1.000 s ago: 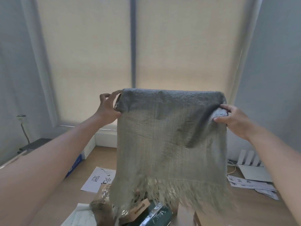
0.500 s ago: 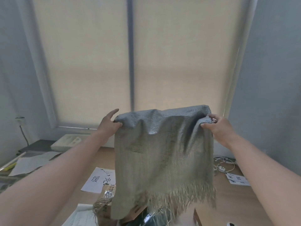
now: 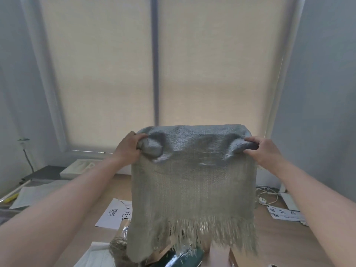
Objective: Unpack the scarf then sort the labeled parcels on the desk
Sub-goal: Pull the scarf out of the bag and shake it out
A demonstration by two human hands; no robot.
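— While our fingers (image 3: 141, 136) are curling tight into bunched cloth, what are we gripping?

— We're clutching the grey scarf (image 3: 192, 176) by its folded top edge, left hand (image 3: 128, 147) on one corner, right hand (image 3: 264, 149) on the other, both clamped on fabric.

— And where is it hanging?

— We're holding it up before the window blinds (image 3: 115, 74), fringe dangling over packaging on the desk (image 3: 279, 237), beside a printed paper sheet (image 3: 113, 213).
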